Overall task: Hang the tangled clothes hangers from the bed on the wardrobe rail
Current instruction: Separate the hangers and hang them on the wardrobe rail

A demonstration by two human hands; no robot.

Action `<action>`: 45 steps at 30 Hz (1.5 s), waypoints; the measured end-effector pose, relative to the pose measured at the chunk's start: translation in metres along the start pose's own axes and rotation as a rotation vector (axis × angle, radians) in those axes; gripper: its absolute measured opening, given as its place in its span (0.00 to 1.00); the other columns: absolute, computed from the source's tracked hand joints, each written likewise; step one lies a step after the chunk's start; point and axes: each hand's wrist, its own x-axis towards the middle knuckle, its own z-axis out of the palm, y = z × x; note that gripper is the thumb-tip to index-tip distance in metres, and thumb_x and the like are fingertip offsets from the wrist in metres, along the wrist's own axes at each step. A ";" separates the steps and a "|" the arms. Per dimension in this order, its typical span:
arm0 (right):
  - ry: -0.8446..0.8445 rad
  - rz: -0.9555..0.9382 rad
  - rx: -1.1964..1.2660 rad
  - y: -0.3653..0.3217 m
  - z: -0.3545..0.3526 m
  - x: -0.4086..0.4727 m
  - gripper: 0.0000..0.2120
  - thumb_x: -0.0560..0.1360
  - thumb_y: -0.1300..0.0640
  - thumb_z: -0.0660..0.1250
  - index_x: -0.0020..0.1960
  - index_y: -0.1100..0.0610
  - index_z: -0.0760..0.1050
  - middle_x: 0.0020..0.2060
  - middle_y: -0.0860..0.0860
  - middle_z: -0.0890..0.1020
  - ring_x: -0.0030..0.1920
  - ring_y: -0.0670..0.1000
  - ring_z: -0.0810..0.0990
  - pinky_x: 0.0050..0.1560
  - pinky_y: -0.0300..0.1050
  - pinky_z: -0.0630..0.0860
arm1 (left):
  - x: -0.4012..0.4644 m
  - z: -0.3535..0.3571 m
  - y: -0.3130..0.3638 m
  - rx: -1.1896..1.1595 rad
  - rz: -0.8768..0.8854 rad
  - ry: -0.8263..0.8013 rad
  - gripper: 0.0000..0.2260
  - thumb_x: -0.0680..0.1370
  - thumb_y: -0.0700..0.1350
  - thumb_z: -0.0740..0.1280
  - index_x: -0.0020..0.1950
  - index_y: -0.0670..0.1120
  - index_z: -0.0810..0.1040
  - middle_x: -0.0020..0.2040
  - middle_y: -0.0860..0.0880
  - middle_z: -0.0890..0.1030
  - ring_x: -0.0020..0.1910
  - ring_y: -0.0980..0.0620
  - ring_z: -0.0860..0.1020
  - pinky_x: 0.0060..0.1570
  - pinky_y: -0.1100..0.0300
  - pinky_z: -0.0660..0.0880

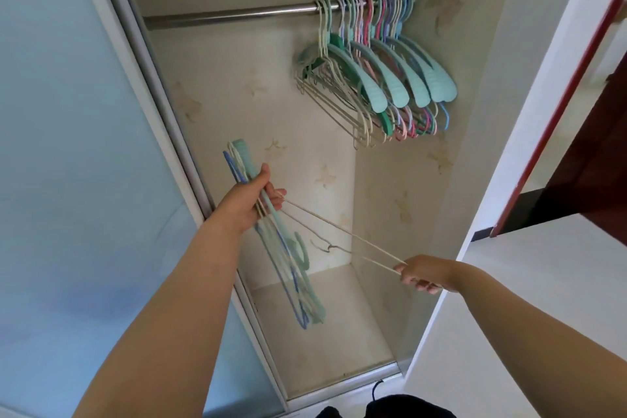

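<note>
Held in the left hand (249, 200), fingers curled, is a bundle of hangers (288, 258); a cream hanger (339, 234) is pinched and drawn sideways by the right hand (422, 273). Separation is in hand; hooking onto the rail (230, 15) is judged next.

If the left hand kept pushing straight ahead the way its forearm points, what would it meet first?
Probably the pale, stained back wall of the wardrobe. The left hand, gripping the bundle of teal, blue and cream plastic hangers, has nothing visible ahead before it, though depth is unclear.

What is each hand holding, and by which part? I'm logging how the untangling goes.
The left hand grips the hanger bundle around its middle; the right hand pinches one corner of a cream wire hanger that runs from the bundle.
</note>
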 end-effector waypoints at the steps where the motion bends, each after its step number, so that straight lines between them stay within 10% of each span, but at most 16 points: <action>1: 0.018 0.006 0.023 0.007 -0.005 -0.002 0.23 0.70 0.61 0.64 0.64 0.62 0.73 0.30 0.49 0.67 0.28 0.47 0.63 0.29 0.37 0.58 | 0.001 -0.002 -0.004 0.066 -0.009 0.001 0.21 0.80 0.55 0.61 0.33 0.42 0.71 0.41 0.38 0.83 0.44 0.49 0.83 0.39 0.59 0.80; 6: 0.053 -0.031 0.401 0.031 -0.024 -0.013 0.29 0.63 0.49 0.72 0.60 0.60 0.74 0.39 0.54 0.74 0.30 0.48 0.66 0.29 0.38 0.62 | 0.013 -0.010 -0.020 0.155 0.019 0.186 0.18 0.79 0.56 0.63 0.38 0.43 0.74 0.22 0.51 0.74 0.21 0.54 0.75 0.28 0.61 0.77; 11: 0.000 -0.115 0.161 0.000 -0.020 -0.027 0.38 0.68 0.32 0.66 0.68 0.54 0.64 0.46 0.48 0.70 0.39 0.48 0.69 0.45 0.40 0.70 | 0.023 -0.005 -0.032 0.047 0.067 0.320 0.17 0.80 0.53 0.64 0.36 0.46 0.67 0.19 0.54 0.64 0.19 0.55 0.62 0.26 0.59 0.66; 14: 0.135 -0.247 0.322 -0.023 -0.011 -0.015 0.29 0.75 0.38 0.64 0.64 0.60 0.71 0.32 0.51 0.61 0.28 0.49 0.61 0.31 0.39 0.64 | 0.025 0.000 -0.037 -0.074 0.035 0.335 0.15 0.82 0.51 0.61 0.38 0.47 0.66 0.20 0.54 0.62 0.17 0.56 0.61 0.26 0.60 0.64; 18: 0.395 -0.311 0.622 -0.056 -0.003 -0.005 0.16 0.80 0.54 0.62 0.55 0.67 0.78 0.27 0.50 0.62 0.21 0.46 0.60 0.21 0.36 0.56 | 0.023 -0.004 -0.043 -0.156 -0.006 0.362 0.09 0.82 0.45 0.59 0.42 0.49 0.69 0.29 0.50 0.63 0.19 0.55 0.62 0.24 0.63 0.66; 23: 0.368 -0.359 0.305 -0.103 0.015 -0.024 0.11 0.79 0.59 0.60 0.52 0.61 0.80 0.26 0.51 0.68 0.21 0.47 0.62 0.22 0.35 0.59 | 0.019 -0.010 -0.047 -0.140 -0.032 0.399 0.11 0.84 0.48 0.56 0.42 0.49 0.67 0.31 0.49 0.65 0.27 0.51 0.65 0.31 0.56 0.71; 29: 0.567 -0.502 -0.127 -0.152 0.031 -0.052 0.15 0.81 0.58 0.54 0.57 0.53 0.79 0.55 0.50 0.80 0.50 0.51 0.78 0.42 0.39 0.68 | 0.014 -0.019 -0.050 -0.154 -0.053 0.422 0.11 0.84 0.42 0.54 0.42 0.48 0.67 0.39 0.48 0.74 0.37 0.50 0.76 0.37 0.54 0.73; 37: 0.919 -0.860 0.112 -0.233 -0.010 -0.078 0.16 0.82 0.58 0.54 0.65 0.63 0.74 0.52 0.61 0.82 0.49 0.57 0.79 0.49 0.45 0.72 | 0.004 -0.009 -0.014 -0.171 0.053 0.242 0.06 0.81 0.38 0.61 0.49 0.49 0.73 0.50 0.50 0.80 0.53 0.46 0.78 0.50 0.53 0.71; 45: 0.856 -0.766 -0.019 -0.286 -0.055 -0.055 0.20 0.81 0.64 0.52 0.72 0.60 0.67 0.66 0.59 0.75 0.65 0.59 0.73 0.64 0.45 0.68 | -0.001 0.010 0.010 -0.135 0.174 0.090 0.09 0.83 0.41 0.59 0.58 0.51 0.76 0.54 0.53 0.82 0.54 0.51 0.80 0.58 0.50 0.73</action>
